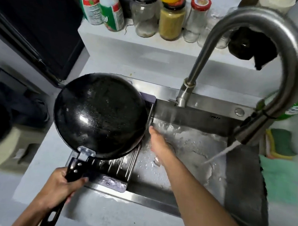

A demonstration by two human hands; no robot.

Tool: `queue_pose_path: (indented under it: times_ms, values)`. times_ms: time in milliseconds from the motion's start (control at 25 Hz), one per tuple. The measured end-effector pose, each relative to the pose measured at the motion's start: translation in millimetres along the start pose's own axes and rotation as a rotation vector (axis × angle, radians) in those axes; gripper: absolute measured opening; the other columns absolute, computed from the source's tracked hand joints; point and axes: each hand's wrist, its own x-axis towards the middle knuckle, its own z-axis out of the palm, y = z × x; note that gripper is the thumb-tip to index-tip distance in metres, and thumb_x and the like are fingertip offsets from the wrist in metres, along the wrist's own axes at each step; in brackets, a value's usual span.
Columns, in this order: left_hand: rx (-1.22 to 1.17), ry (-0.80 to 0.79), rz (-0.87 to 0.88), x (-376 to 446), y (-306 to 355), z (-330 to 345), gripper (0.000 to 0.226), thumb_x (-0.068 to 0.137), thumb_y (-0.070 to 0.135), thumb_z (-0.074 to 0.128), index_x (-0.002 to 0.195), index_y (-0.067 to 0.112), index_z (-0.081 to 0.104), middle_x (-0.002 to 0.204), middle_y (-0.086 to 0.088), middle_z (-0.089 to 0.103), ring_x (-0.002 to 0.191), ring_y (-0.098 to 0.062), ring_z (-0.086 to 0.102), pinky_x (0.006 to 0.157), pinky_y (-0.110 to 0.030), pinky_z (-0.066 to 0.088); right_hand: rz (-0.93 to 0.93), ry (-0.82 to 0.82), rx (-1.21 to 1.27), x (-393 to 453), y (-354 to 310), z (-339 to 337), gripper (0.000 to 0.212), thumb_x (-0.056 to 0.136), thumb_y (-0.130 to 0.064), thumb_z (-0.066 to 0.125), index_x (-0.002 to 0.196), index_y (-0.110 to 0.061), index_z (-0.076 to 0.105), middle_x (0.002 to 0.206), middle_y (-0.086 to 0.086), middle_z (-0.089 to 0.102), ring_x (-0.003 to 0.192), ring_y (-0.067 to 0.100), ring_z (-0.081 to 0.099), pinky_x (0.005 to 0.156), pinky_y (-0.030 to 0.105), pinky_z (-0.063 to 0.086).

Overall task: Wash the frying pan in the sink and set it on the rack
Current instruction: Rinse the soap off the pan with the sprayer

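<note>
The black frying pan (99, 114) is upside down, its wet bottom facing up, over the metal rack (120, 165) that spans the left part of the steel sink (191, 155). My left hand (61, 186) is closed around the pan's black handle at the front. My right hand (157, 141) reaches to the pan's right rim, fingers at or under the edge; whether it grips the rim is hidden. Water runs from the spout of the tall curved faucet (244, 135) into the basin.
Several jars and bottles (146, 12) line the shelf behind the sink. A green-and-yellow sponge (280, 144) and a teal cloth (281, 182) lie on the right counter. A dark cloth (245, 44) hangs near the faucet. A dark cabinet (34, 16) stands at the left.
</note>
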Motion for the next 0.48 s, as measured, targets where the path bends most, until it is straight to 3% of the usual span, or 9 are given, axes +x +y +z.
queue_pose_path:
  times_ms: [80,200,360,480]
  values:
    - [-0.035,-0.008,-0.021,12,-10,-10,0.033,0.08,0.004,0.076,0.061,0.005,0.049,0.044,-0.013,0.044,0.037,-0.017,0.039,0.038,-0.018,0.03,0.024,-0.055,0.056,14,2,9,0.071,0.097,-0.068,0.028,0.154,-0.026,0.031,0.161,0.001,0.031,0.142,0.026,0.039,0.119,0.048,0.028]
    - [-0.044,-0.003,-0.046,16,-24,-21,0.027,0.083,0.001,0.07,0.066,0.001,0.05,0.045,-0.013,0.044,0.038,-0.017,0.038,0.037,-0.017,0.03,-0.015,-0.108,0.139,22,4,20,0.063,0.102,-0.061,0.027,0.156,-0.029,0.026,0.162,-0.001,0.028,0.139,0.024,0.044,0.116,0.046,0.035]
    - [-0.023,-0.032,-0.067,17,-38,-19,0.03,0.081,0.002,0.074,0.062,0.003,0.051,0.043,-0.013,0.045,0.036,-0.017,0.04,0.037,-0.019,0.03,-0.034,-0.114,0.143,23,2,27,0.063,0.102,-0.06,0.03,0.156,-0.027,0.026,0.16,0.002,0.032,0.138,0.027,0.045,0.118,0.044,0.033]
    - [0.058,0.014,-0.009,21,-45,-12,0.031,0.073,0.028,0.08,0.06,0.009,0.059,0.048,-0.001,0.046,0.046,-0.015,0.042,0.042,-0.027,0.033,-0.033,-0.101,0.113,27,0,25,0.066,0.099,-0.065,0.029,0.155,-0.029,0.027,0.16,-0.001,0.032,0.137,0.024,0.046,0.118,0.045,0.032]
